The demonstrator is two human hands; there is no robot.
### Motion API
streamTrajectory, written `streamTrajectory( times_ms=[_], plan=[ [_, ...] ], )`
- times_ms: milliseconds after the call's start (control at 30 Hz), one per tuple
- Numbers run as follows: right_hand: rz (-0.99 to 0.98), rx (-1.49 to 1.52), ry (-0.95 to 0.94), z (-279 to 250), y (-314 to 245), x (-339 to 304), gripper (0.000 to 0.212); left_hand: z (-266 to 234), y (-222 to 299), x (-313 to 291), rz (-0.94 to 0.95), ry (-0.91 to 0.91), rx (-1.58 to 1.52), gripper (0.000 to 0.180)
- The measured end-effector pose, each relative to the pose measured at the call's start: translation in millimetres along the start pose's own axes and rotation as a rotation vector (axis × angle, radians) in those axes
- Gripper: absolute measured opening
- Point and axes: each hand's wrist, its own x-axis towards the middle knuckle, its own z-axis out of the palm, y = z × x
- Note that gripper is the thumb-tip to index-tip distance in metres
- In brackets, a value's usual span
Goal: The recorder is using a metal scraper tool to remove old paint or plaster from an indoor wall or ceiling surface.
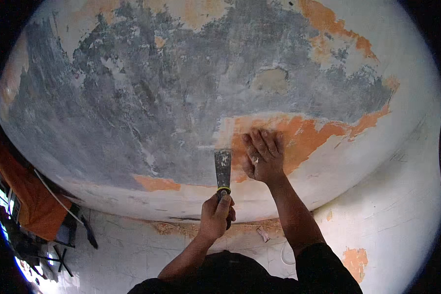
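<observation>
My left hand [213, 215] is closed around the dark handle of a scraper [223, 169], which has a yellow ring below its blade. The blade is smeared with pale residue and points up at the wall, its tip at the lower left edge of an orange patch [304, 142]. On that patch, right of the blade, my right hand [263, 154] lies with fingers stretched out, slightly blurred and dusted white. The wall [176, 98] shows a large bare grey area, bordered by remnants of orange and white coating.
Crumbly debris [181, 229] lies along the wall's base on pale floor tiles [117, 245]. At the left hangs an orange cloth [34, 196], with a pale cable [59, 200] and a black stand [60, 259] near it. The white side wall [377, 210] has another orange patch [355, 263].
</observation>
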Motion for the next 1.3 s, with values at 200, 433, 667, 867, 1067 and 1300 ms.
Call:
streamTrajectory(
  times_ms=[200, 433, 667, 867, 1067, 1300],
  plan=[
    [0.014, 0.005, -0.002, 3, 0, -2, 0.046, 1, 0, 4, -0.041, 0.014, 0.025, 0.037],
    [0.049, 0.015, 0.009, 3, -2, -1, 0.05, 0, -1, 6, 0.023, -0.005, -0.026, 0.032],
    [0.023, 0.033, -0.004, -3, 0, 0, 0.048, -2, -3, 10, 0.156, 0.031, -0.011, 0.034],
    [0.021, 0.005, -0.004, 6, -1, -3, 0.049, -3, -5, 12, 0.036, 0.024, -0.032, 0.036],
    [0.02, 0.007, -0.009, 1, -4, -5, 0.048, -1, -10, 4, 0.023, 0.019, -0.044, 0.033],
    [-0.002, -0.025, -0.001, 0, 0, -3, 0.048, -6, -12, 6, 0.047, 0.023, -0.019, 0.031]
  ],
)
